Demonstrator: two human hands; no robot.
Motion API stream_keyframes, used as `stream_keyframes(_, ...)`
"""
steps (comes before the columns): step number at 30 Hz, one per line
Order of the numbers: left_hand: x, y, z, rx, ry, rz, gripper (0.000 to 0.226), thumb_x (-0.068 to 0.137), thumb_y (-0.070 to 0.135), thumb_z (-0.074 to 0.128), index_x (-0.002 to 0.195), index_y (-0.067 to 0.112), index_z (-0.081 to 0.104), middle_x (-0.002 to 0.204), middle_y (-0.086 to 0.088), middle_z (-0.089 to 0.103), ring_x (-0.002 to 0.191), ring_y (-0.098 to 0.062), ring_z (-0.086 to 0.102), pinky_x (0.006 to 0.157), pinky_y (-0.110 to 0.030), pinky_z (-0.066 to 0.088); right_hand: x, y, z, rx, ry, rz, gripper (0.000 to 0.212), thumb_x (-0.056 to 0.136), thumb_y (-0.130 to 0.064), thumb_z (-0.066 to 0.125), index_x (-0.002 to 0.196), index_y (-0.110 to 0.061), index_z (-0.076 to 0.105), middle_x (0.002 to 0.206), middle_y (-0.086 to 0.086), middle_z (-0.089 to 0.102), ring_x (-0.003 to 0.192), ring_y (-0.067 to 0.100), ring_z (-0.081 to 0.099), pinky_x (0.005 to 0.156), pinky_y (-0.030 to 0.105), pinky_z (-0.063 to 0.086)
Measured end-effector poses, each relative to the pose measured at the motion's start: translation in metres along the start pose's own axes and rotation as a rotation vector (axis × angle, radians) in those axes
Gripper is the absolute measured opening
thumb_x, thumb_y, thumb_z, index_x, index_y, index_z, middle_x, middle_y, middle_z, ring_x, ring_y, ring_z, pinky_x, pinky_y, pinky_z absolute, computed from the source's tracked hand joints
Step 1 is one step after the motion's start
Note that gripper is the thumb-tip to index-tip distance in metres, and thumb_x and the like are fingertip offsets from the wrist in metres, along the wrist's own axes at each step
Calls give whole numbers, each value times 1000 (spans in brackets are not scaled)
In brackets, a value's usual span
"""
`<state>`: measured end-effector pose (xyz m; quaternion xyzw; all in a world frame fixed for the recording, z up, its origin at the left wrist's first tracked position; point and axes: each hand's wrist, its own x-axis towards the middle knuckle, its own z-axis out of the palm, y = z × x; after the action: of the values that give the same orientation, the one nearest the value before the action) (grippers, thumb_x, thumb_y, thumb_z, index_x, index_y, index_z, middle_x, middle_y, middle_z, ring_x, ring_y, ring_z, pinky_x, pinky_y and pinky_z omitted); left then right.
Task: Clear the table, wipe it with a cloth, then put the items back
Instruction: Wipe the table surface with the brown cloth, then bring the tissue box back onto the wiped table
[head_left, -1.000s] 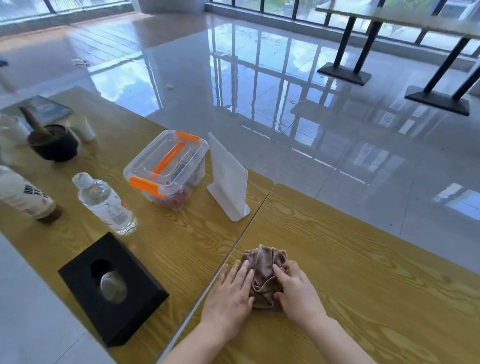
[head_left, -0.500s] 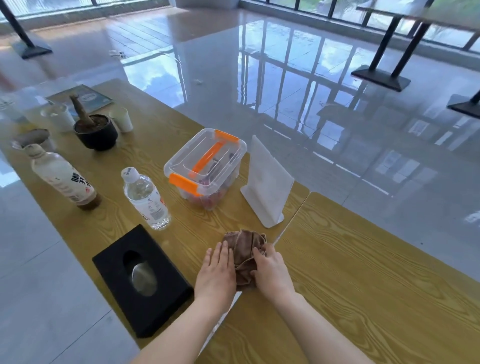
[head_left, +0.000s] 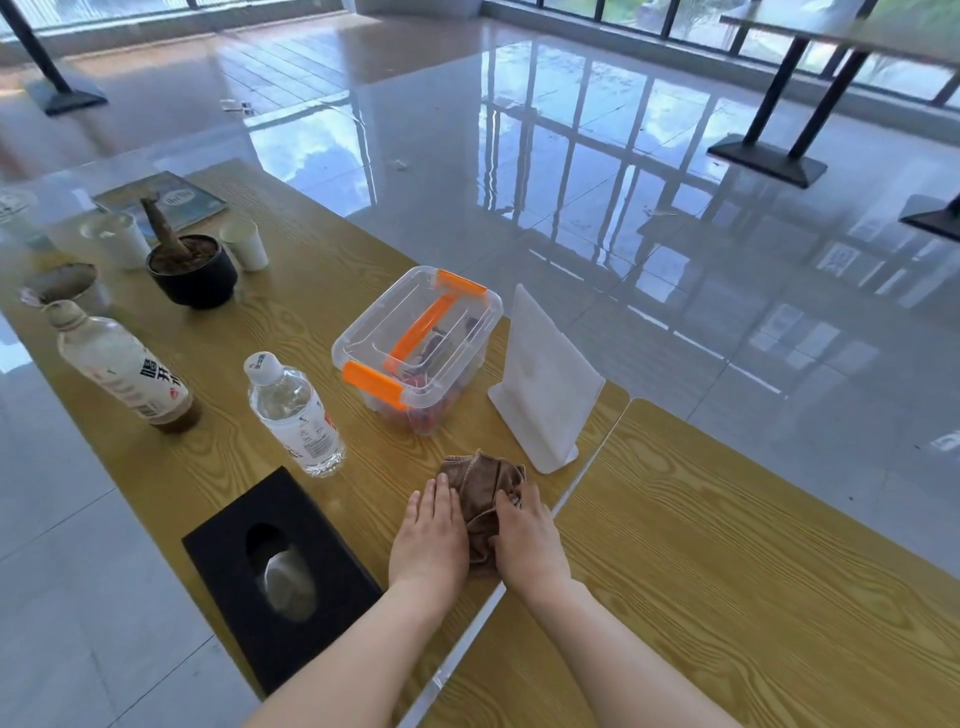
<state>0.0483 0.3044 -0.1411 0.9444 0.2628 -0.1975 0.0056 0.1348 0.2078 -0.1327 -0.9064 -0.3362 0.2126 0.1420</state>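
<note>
Together, both hands (head_left: 428, 540) (head_left: 530, 543) hold the crumpled cloth (head_left: 480, 480).

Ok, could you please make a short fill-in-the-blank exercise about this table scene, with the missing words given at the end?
1. The right hand holds a crumpled ____ cloth on the table.
2. The clear storage box has ____ latches.
3. Beside the left hand lies a ____ tissue box.
Missing words: brown, orange, black.
</note>
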Motion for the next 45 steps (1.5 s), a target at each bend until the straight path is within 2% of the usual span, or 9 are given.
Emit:
stream_keyframes(8, -1, 3, -1, -32, 15, 6, 71, 106, 23, 34, 153, -2, -13, 163, -20, -20, 153, -31, -11, 126, -44, -3, 7, 1, -2, 18, -9, 12, 41, 91, -7, 61, 130, -14, 51, 142, 9, 27, 121, 30, 45, 103, 35, 45)
stream_keyframes(16, -25, -24, -26, -137, 127, 53, 63, 101, 20, 42, 158, 10, 15, 166, -13, 13, 154, -28, 6, 126, -43, 6, 1, 0, -11, 19, -75, 29, 56, 91, -22, 65, 143, -16, 44, 152, 9, 19, 130, 32, 41, 108, 39, 43)
stream_keyframes(20, -58, -57, -26, -233, 258, -14, 52, 94, 26, 53, 144, 16, 49, 148, -8, 50, 144, -27, 37, 122, -44, 25, -9, -2, -22, 22, -122, 12, 55, 90, -33, 67, 139, -19, 47, 150, 10, 27, 133, 33, 39, 109, 40, 40)
stream_keyframes(24, -94, -99, -15, -323, 383, -222, 46, 83, 28, 72, 127, 15, 66, 117, -7, 66, 110, -26, 61, 91, -42, 54, -23, -5, -30, -9, -42, -27, 47, 89, -33, 63, 133, -21, 53, 144, 5, 35, 125, 29, 40, 106, 38, 40)
stream_keyframes(27, -119, -125, -8, -357, 412, -413, 53, 80, 33, 76, 128, 15, 63, 114, -9, 61, 102, -28, 57, 77, -40, 54, -32, -11, -33, 7, 47, -50, 34, 90, -33, 61, 122, -21, 61, 129, 0, 46, 119, 23, 43, 100, 34, 43)
stream_keyframes(32, -136, -140, -4, -730, 257, -757, 85, 90, 49, 63, 153, 15, 18, 149, -20, 30, 134, -39, 34, 102, -50, 43, -50, -47, -28, 213, 49, -158, 30, 93, -31, 64, 122, -22, 65, 111, -5, 65, 100, 10, 59, 84, 23, 47)
stream_keyframes(35, -135, -141, -2, -1007, 235, -856, 94, 92, 45, 64, 157, 16, 3, 160, -18, 23, 144, -39, 30, 109, -57, 36, -59, -80, -11, 320, -60, -173, 46, 93, -39, 64, 135, -21, 58, 120, -6, 66, 106, 8, 60, 92, 25, 49)
stream_keyframes(39, -129, -145, 9, -1167, 227, -879, 98, 87, 50, 68, 156, 24, 3, 159, -14, 33, 135, -41, 45, 104, -57, 46, -63, -111, 8, 323, -193, -119, 63, 92, -50, 61, 147, -24, 44, 142, -4, 54, 129, 18, 51, 104, 34, 45)
stream_keyframes(45, -116, -157, 28, -1279, 169, -900, 92, 68, 59, 75, 140, 24, 29, 134, -9, 56, 111, -37, 62, 83, -55, 59, -66, -138, 22, 323, -170, -84, 35, 91, -47, 62, 120, -27, 60, 115, -6, 64, 106, 18, 61, 88, 35, 54)
